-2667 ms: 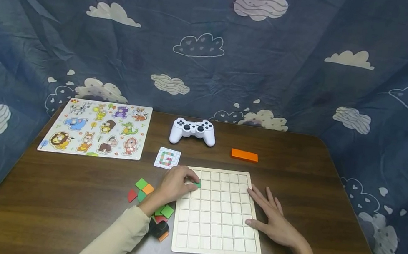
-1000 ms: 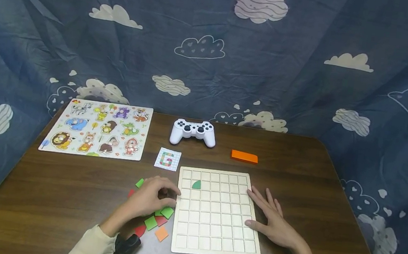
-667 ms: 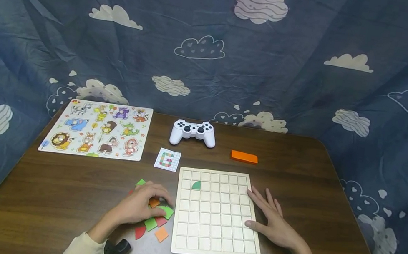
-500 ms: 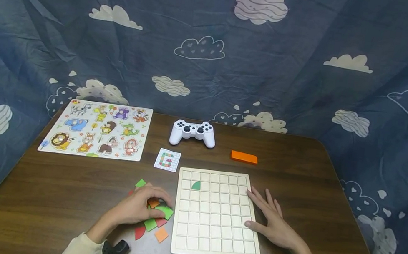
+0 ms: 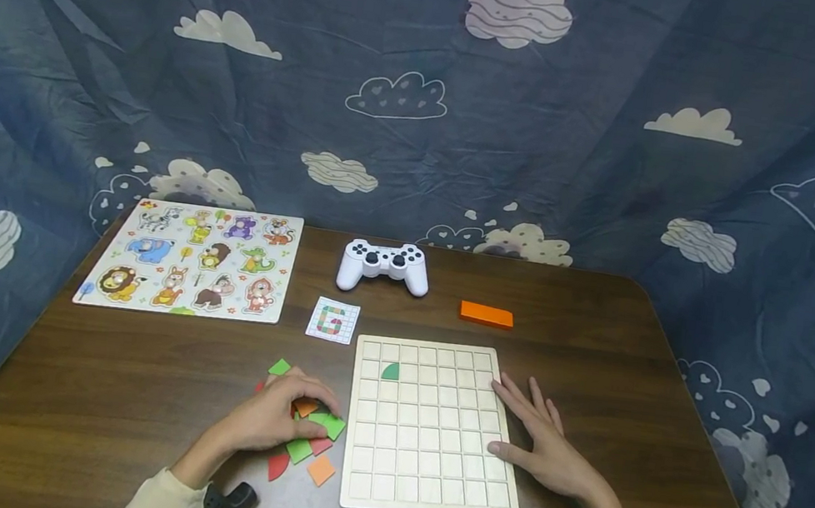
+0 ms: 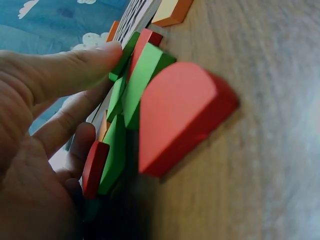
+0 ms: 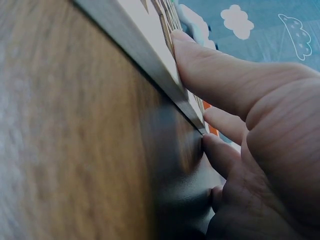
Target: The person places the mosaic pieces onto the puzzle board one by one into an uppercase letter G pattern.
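Observation:
My left hand [image 5: 276, 411] hovers low over a loose pile of coloured wooden tiles left of the board. Its thumb touches a green square tile [image 5: 328, 423], and the other fingers arch over the pile; no firm grip shows. In the left wrist view, a red quarter-round tile [image 6: 180, 110] lies nearest, with green tiles [image 6: 142, 82] behind it. The pale gridded board [image 5: 431, 441] holds one dark green quarter-round tile [image 5: 391, 371] near its upper left. My right hand [image 5: 551, 446] rests with spread fingers on the board's right edge; the right wrist view shows its thumb on the rim.
A small pattern card [image 5: 333, 320] lies above the board's left corner. Further back are a white game controller [image 5: 384, 266], an orange block [image 5: 486, 315] and an animal puzzle board [image 5: 189, 260]. An orange tile [image 5: 321, 470] lies at the pile's near end.
My left hand has let go of the dark green quarter-round on the board, moved left and down to the pile, then held nearly still. My right hand has stayed put.

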{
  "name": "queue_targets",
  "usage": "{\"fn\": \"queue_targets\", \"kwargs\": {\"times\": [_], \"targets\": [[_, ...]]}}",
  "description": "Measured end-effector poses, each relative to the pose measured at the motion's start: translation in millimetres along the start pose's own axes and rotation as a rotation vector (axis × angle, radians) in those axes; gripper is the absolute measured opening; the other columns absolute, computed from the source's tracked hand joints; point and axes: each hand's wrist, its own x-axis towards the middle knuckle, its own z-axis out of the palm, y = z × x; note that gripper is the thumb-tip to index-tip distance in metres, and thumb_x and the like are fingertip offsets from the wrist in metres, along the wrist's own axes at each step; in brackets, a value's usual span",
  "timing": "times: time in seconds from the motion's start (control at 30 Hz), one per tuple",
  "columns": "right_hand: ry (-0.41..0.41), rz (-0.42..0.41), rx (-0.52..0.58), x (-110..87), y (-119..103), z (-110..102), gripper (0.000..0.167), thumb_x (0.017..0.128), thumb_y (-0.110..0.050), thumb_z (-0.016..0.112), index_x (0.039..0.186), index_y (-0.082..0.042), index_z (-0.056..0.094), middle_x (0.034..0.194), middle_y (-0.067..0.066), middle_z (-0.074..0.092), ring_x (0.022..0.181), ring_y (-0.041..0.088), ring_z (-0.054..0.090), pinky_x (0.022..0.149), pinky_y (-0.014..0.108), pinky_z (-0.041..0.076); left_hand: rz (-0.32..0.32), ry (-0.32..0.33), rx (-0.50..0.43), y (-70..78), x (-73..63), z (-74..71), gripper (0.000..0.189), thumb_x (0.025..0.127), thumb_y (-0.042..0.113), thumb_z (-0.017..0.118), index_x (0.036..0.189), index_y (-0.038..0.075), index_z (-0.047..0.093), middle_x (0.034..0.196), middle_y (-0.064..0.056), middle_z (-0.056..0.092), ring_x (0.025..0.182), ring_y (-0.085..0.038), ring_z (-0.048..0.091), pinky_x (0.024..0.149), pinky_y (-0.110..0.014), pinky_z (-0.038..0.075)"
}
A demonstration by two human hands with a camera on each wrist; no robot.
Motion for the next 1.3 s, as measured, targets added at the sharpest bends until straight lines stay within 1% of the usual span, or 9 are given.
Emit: {"fn": "queue_targets", "kwargs": {"times": [0.27,0.47,0.73,0.9,1.0,1.03,1.2,1.3], "targets": [[0.001,0.004,-0.003,0.0,0,0,0.081,0.089,-0.032,0.074,0.157,-0.014,0.033,0.164,0.023,0.018,0.146,0.06,-0.009,0.105,0.079,-0.008,-0.033,-0.002,0.007,3.4,-0.4,0.7,0.022,0.08,0.017,0.083,0.099,0.025,0.076,0.105,0.012,0.073,0.092,-0.013,0.048,0.08,-0.03,0.037],[-0.004,0.012,-0.005,-0.6,-1,-1,0.081,0.089,-0.033,0.074,0.157,-0.014,0.033,0.165,0.023,0.017,0.146,0.06,-0.009,0.105,0.079,-0.008,-0.026,0.002,0.024,3.5,-0.2,1.5,0.022,0.08,0.017,0.083,0.099,0.025,0.076,0.103,0.013,0.074,0.09,-0.012,0.047,0.079,-0.029,0.037],[0.0,0.012,-0.005,-0.1,-1,-1,0.081,0.09,-0.033,0.074,0.157,-0.014,0.032,0.164,0.024,0.017,0.146,0.059,-0.009,0.105,0.078,-0.008,-0.036,0.037,0.031,3.1,0.9,2.1,0.022,0.08,0.017,0.084,0.1,0.023,0.077,0.101,0.011,0.074,0.089,-0.01,0.05,0.078,-0.026,0.04],[-0.003,0.003,0.0,-0.1,-1,-1,0.081,0.09,-0.032,0.073,0.157,-0.013,0.032,0.164,0.024,0.017,0.146,0.06,-0.009,0.105,0.079,-0.008,-0.016,0.061,0.04,5.0,2.7,0.0,0.023,0.079,0.016,0.084,0.101,0.019,0.078,0.101,0.007,0.075,0.09,-0.011,0.056,0.08,-0.027,0.044],[-0.003,0.007,-0.001,0.4,-1,-1,0.081,0.09,-0.033,0.074,0.157,-0.014,0.033,0.165,0.023,0.017,0.146,0.06,-0.009,0.105,0.079,-0.008,-0.023,0.067,0.064,7.5,3.5,-2.1,0.023,0.079,0.017,0.084,0.101,0.02,0.077,0.102,0.008,0.074,0.092,-0.011,0.057,0.081,-0.027,0.045],[-0.003,0.008,-0.001,0.6,-1,0,0.081,0.089,-0.033,0.074,0.157,-0.014,0.033,0.165,0.023,0.017,0.146,0.059,-0.009,0.105,0.079,-0.008,-0.036,0.066,0.069,8.6,4.1,-2.7,0.023,0.079,0.017,0.084,0.101,0.021,0.077,0.102,0.008,0.074,0.091,-0.01,0.057,0.081,-0.026,0.045],[-0.004,0.017,0.001,0.8,0,0,0.081,0.089,-0.034,0.074,0.157,-0.014,0.033,0.165,0.022,0.018,0.147,0.059,-0.009,0.104,0.079,-0.008,-0.04,0.07,0.075,10.9,8.8,-4.0,0.022,0.08,0.016,0.084,0.1,0.02,0.077,0.097,0.008,0.072,0.084,-0.011,0.053,0.075,-0.025,0.043],[-0.003,0.012,0.006,-0.1,0,0,0.081,0.089,-0.033,0.074,0.157,-0.013,0.033,0.165,0.022,0.018,0.146,0.059,-0.01,0.104,0.079,-0.009,-0.032,0.087,0.069,12.0,13.2,-3.2,0.022,0.08,0.016,0.084,0.1,0.02,0.077,0.092,0.006,0.071,0.081,-0.012,0.053,0.072,-0.025,0.044]]}}
